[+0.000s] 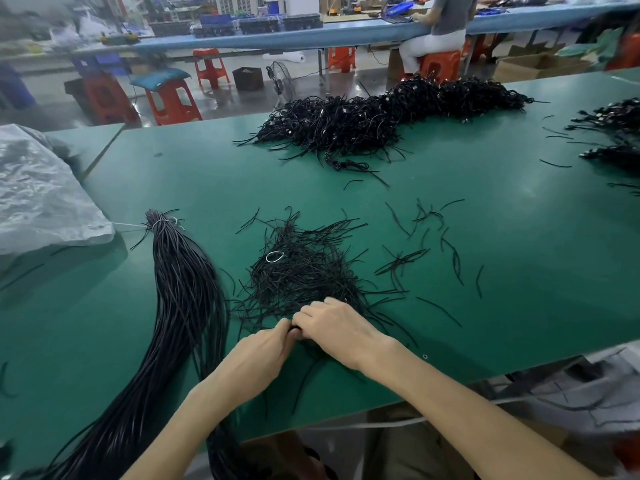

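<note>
Loose pile of short black wire ties (301, 275), at near edge of green table (519, 237). Grip of left hand (263, 351) and right hand (332, 327): narrow, both pinching a few ties where fingertips meet. Risk: tangled strands may drag neighbours off the table when lifted.

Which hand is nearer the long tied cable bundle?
Left. The left hand sits just right of the cable bundle, not touching; the right hand is farther right, at the loose ties.
</note>
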{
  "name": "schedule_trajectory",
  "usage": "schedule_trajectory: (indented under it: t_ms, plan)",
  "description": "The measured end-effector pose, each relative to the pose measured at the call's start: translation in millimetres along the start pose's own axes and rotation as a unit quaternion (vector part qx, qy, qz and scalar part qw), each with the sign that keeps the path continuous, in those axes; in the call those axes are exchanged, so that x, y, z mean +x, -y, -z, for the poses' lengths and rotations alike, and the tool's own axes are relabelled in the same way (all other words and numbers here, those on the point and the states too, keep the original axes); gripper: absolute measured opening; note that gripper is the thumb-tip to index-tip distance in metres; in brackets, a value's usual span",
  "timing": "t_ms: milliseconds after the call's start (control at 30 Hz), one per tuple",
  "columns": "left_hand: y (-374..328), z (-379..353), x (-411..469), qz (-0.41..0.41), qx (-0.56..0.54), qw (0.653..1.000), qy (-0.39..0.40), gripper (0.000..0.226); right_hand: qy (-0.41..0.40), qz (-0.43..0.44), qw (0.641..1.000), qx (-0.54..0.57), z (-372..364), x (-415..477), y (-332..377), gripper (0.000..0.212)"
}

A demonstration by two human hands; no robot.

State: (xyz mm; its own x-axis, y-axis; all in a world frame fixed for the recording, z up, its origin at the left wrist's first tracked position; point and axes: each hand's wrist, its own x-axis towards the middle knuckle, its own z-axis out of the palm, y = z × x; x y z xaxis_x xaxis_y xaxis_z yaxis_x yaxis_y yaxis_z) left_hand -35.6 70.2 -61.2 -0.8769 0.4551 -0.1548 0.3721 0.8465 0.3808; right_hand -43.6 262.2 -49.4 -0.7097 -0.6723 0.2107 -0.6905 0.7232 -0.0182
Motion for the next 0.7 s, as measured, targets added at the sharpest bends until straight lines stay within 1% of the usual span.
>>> schedule_trajectory:
  t_ms: [67,100,167,200,233,300,333,367,400,467,500,533,600,700]
  plan:
    - [2.8,-4.8,0.9,-0.003,0.002,0.999,-0.041,0.039,-0.032,0.012,0.998,-0.046,-0.7,4.2,-0.8,0.015]
    - [6.4,-5.8,0.8,0.001,-0.012,0.998,-0.068,0.04,-0.054,0.009,0.997,-0.058,-0.6,6.1,-1.8,0.026]
    - [17.1,-5.6,0.6,0.028,-0.106,0.985,-0.133,0.044,-0.111,-0.026,0.991,-0.067,3.1,8.1,-3.0,0.05]
    - [22.9,-6.4,1.5,0.049,-0.162,0.972,-0.165,0.046,-0.143,-0.054,0.986,-0.069,6.6,9.0,-3.1,0.056]
    - [26.9,-7.4,2.7,0.071,-0.207,0.957,-0.19,0.046,-0.172,-0.082,0.979,-0.069,9.4,10.3,-3.0,0.059]
    - [29.5,-9.6,6.7,0.113,-0.257,0.936,-0.211,0.039,-0.214,-0.147,0.965,-0.039,12.0,13.2,-3.8,0.057]
    - [28.6,-10.5,9.0,0.129,-0.273,0.93,-0.211,0.038,-0.208,-0.189,0.96,-0.004,12.4,13.8,-5.3,0.052]
    - [27.2,-10.5,11.2,0.148,-0.299,0.92,-0.207,0.037,-0.177,-0.234,0.955,0.032,11.8,13.0,-7.3,0.045]
    - [26.0,-9.6,12.0,0.164,-0.346,0.902,-0.198,0.037,-0.124,-0.277,0.951,0.052,9.6,11.5,-9.2,0.04]
    - [24.6,-5.5,12.6,0.186,-0.434,0.864,-0.173,0.036,-0.014,-0.332,0.943,0.032,-0.6,5.3,-11.6,0.038]
    - [23.7,-3.7,12.1,0.19,-0.459,0.852,-0.166,0.036,0.016,-0.342,0.94,0.02,-6.6,1.8,-11.9,0.038]
    - [22.5,-2.6,11.5,0.19,-0.481,0.84,-0.162,0.036,0.026,-0.347,0.937,0.019,-10.9,-0.4,-12.3,0.036]
    - [19.0,-1.4,10.3,0.184,-0.504,0.828,-0.165,0.038,0.018,-0.351,0.936,0.039,-14.4,-0.3,-13.8,0.029]
    - [15.4,-0.4,8.1,0.181,-0.497,0.832,-0.166,0.038,0.014,-0.356,0.932,0.064,-9.9,3.2,-19.1,0.016]
